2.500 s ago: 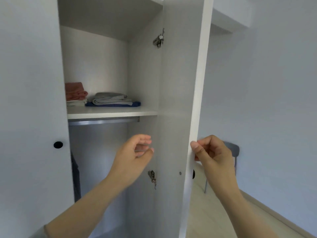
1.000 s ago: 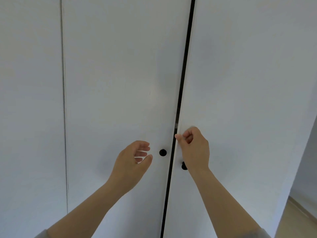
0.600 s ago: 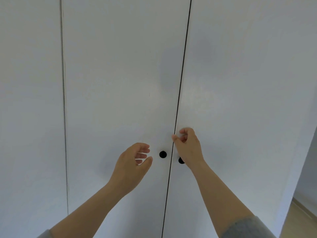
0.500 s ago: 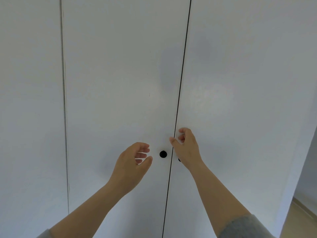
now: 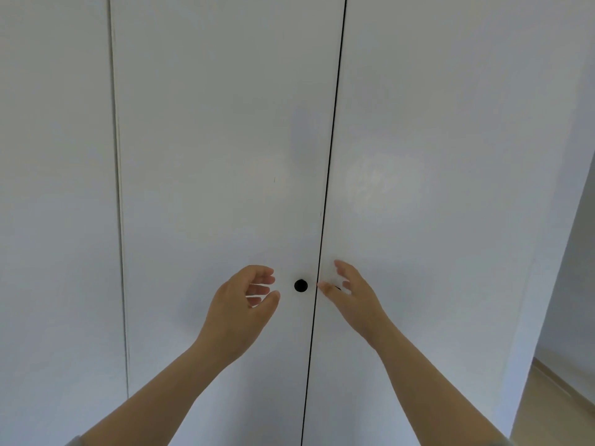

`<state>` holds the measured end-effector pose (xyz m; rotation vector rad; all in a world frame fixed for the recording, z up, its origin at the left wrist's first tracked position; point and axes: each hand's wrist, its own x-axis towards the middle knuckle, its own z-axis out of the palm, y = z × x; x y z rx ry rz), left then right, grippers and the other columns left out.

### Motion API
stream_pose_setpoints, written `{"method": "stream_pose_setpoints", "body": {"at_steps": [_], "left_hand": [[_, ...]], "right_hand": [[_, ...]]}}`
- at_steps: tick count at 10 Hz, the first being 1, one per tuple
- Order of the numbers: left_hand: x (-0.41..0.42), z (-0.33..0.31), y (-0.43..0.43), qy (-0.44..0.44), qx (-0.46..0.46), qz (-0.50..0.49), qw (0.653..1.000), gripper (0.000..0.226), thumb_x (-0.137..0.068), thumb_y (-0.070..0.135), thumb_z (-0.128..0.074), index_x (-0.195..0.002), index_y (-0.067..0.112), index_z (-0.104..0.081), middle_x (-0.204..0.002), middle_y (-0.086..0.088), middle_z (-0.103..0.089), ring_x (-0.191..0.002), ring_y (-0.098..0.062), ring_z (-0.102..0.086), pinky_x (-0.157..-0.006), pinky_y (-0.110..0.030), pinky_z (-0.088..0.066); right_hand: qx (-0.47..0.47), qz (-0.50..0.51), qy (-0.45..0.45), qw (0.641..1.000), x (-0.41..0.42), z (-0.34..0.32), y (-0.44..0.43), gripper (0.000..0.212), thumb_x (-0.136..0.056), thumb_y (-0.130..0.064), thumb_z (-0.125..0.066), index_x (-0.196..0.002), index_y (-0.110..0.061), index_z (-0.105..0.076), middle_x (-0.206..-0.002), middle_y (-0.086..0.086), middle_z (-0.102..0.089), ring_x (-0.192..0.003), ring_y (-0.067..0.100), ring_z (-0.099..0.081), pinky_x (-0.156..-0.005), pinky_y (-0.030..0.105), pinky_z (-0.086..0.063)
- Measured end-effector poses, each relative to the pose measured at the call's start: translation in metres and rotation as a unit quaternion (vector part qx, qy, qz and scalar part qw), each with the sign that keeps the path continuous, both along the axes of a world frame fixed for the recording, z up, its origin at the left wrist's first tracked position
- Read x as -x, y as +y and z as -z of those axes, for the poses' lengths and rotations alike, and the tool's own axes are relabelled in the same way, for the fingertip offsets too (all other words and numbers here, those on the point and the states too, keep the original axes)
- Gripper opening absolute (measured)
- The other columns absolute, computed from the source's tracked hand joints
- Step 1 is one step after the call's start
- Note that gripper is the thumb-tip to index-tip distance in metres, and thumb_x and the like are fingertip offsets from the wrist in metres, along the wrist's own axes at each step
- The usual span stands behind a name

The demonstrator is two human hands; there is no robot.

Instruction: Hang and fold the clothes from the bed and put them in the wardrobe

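Observation:
The white wardrobe fills the view with both doors closed; the left door (image 5: 219,156) and right door (image 5: 450,156) meet at a thin dark seam. A black round knob (image 5: 300,285) sits on the left door beside the seam. My left hand (image 5: 241,304) hovers just left of that knob, fingers loosely curled, holding nothing. My right hand (image 5: 351,294) is spread in front of the right door by the seam, fingers relaxed and holding nothing, and it covers most of that door's knob. No clothes are visible.
A further white panel (image 5: 54,220) stands to the left of the doors. At the lower right the wardrobe's side ends, and a strip of light wooden floor (image 5: 560,410) and a wall show beyond it.
The right door swung closed from wide open, hiding the shelf of folded clothes. My right hand has let go of the door edge and opened its fingers. My left hand has barely moved.

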<state>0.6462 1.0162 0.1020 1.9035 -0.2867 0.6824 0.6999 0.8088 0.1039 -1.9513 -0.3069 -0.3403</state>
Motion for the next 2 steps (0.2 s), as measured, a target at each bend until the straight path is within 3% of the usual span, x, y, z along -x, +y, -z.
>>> {"method": "stream_pose_setpoints", "body": {"at_steps": [1, 2], "left_hand": [[0.007, 0.0, 0.002, -0.005, -0.005, 0.004, 1.0, 0.024, -0.087, 0.02, -0.066, -0.106, 0.035, -0.061, -0.101, 0.018, -0.068, -0.092, 0.005, -0.063, -0.071, -0.008, -0.049], [0.016, -0.002, 0.005, -0.008, 0.021, 0.008, 1.0, 0.025, -0.087, 0.018, -0.067, -0.105, 0.034, -0.062, -0.101, 0.016, -0.069, -0.091, 0.005, -0.063, -0.07, -0.005, -0.047]], "right_hand": [[0.024, 0.017, -0.037, 0.999, 0.025, -0.002, -0.017, 0.045, -0.091, -0.034, -0.064, -0.133, -0.031, -0.049, -0.133, -0.011, -0.053, -0.12, 0.008, -0.053, -0.09, 0.019, -0.041], [-0.055, 0.013, -0.078, 0.995, 0.053, -0.01, -0.037, 0.026, -0.091, -0.021, -0.065, -0.116, -0.028, -0.061, -0.114, -0.009, -0.066, -0.105, 0.009, -0.064, -0.087, 0.023, -0.05]]}}
